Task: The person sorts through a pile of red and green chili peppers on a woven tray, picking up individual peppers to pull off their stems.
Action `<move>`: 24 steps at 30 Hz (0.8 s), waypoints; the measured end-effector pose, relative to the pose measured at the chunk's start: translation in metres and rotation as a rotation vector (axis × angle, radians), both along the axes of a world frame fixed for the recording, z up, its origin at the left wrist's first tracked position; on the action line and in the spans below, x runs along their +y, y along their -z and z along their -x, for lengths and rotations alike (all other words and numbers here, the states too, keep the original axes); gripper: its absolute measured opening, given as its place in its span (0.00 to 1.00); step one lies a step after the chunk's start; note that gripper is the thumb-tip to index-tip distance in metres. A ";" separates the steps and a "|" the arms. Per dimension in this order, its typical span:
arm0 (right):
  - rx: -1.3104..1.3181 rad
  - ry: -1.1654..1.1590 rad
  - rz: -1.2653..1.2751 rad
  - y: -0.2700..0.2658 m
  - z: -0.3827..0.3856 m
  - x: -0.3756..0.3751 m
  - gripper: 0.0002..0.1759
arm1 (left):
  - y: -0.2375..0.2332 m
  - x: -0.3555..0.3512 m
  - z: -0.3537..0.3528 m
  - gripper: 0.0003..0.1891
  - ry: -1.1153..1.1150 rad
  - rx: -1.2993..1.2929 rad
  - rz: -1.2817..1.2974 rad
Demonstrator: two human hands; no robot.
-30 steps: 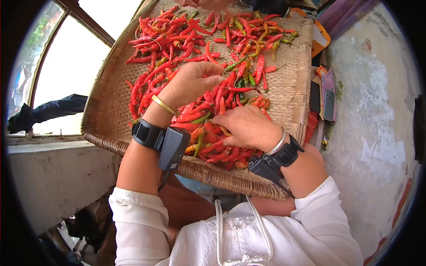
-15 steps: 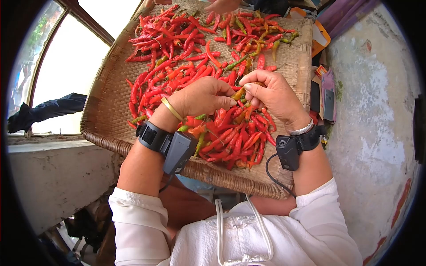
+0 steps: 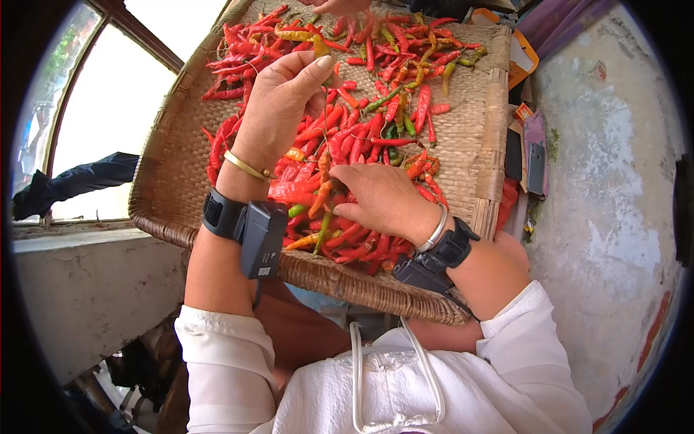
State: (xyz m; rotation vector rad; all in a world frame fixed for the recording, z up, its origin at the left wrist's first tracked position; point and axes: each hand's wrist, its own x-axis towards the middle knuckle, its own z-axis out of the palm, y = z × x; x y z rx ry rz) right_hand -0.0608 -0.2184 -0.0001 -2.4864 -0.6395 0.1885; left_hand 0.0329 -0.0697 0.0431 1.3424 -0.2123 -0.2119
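A wide woven basket tray (image 3: 466,108) holds many chili peppers, mostly red, with some orange, yellow and green ones. My left hand (image 3: 278,98) is raised over the upper left part of the tray, thumb and fingers pinching a yellowish chili pepper (image 3: 320,48). Lower down, my right hand (image 3: 390,199) reaches in over the near pile of red chilies (image 3: 361,242). Its fingers are closed at an orange-red chili pepper (image 3: 321,197), partly hidden by the fingertips. A heap of red chilies (image 3: 246,54) lies beyond my left hand.
Another person's hand (image 3: 340,6) shows at the far edge of the tray. To the left are a window and a ledge (image 3: 94,289) with dark cloth (image 3: 79,186). On the right, a phone (image 3: 536,170) lies beside a worn wall (image 3: 607,202).
My hands were together over the middle, at a yellowish chili. The left has moved away up and left with a yellowish chili; the right has come down and left to the near pile.
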 end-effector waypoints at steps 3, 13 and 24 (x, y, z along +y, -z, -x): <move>0.017 -0.075 0.106 0.001 -0.001 -0.001 0.16 | -0.006 0.001 0.001 0.10 0.017 0.003 0.015; 0.430 0.089 -0.448 -0.020 -0.015 -0.035 0.10 | 0.013 0.023 -0.022 0.15 -0.220 -0.629 -1.054; 0.639 0.445 -0.941 -0.043 -0.028 -0.065 0.09 | 0.001 -0.011 0.025 0.19 0.573 0.134 -0.423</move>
